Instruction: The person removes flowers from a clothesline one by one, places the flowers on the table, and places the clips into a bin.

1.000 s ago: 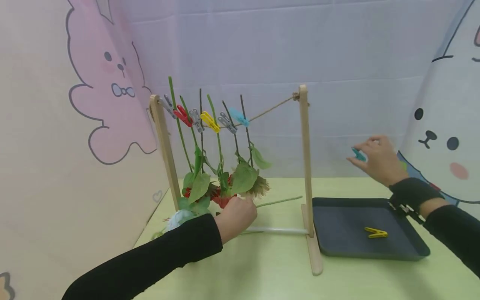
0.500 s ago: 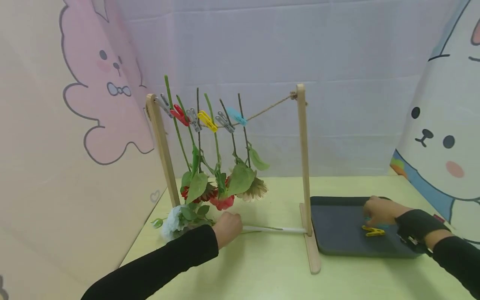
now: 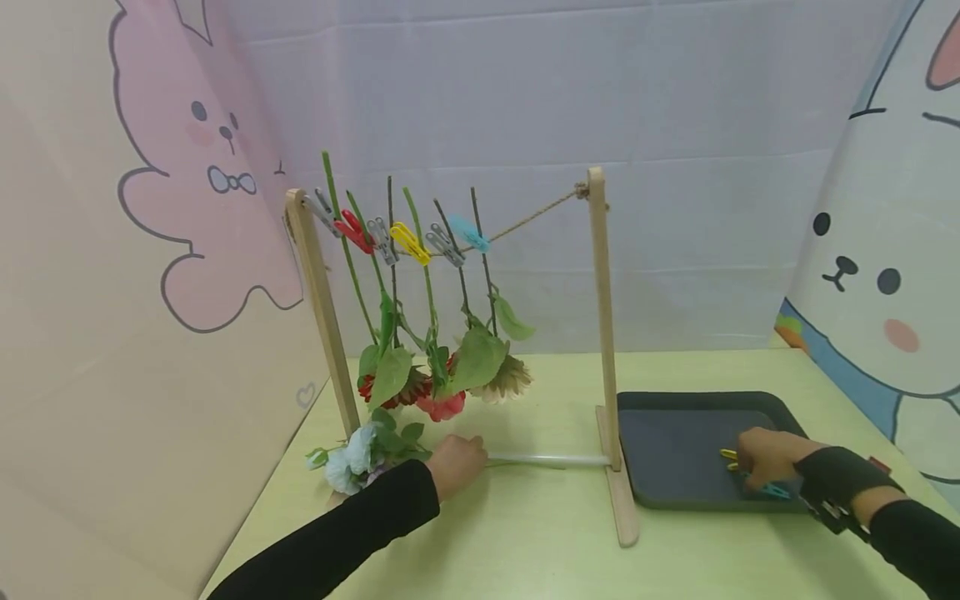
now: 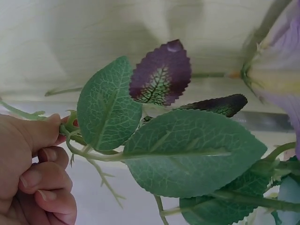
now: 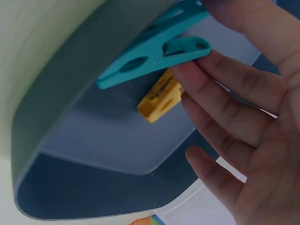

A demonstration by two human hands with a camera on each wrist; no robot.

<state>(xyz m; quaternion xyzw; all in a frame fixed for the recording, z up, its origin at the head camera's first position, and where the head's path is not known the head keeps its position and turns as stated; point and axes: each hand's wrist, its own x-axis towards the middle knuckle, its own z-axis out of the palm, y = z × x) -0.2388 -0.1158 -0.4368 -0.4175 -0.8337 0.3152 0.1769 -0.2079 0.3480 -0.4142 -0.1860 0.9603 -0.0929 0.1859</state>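
Observation:
My left hand [image 3: 457, 467] pinches the green stem of an artificial flower between thumb and index finger, low over the stand's white crossbar [image 3: 551, 459]. Green leaves [image 4: 192, 152] spread beyond the fingertips in the left wrist view, with a lilac bloom [image 4: 276, 70] at the right edge. Pale blue blooms [image 3: 351, 458] lie left of this hand. Over the dark tray [image 3: 667, 492], my right hand [image 3: 772, 457] holds a teal clothespin [image 5: 150, 61] by its handle ends, thumb on one arm and fingers on the other. A yellow clothespin [image 5: 161, 96] lies in the tray beside it.
A wooden stand [image 3: 606, 333] carries a sagging twine line [image 3: 532, 218]. Several flowers hang upside down from its left half, pinned with grey, red, yellow and light blue clothespins [image 3: 470, 233]. A printed cloth [image 3: 712, 167] stands behind the table.
My right hand has lowered from above the tray into it with the teal clothespin. My left hand has moved down and left from the hanging blooms to the crossbar, still pinching the stem.

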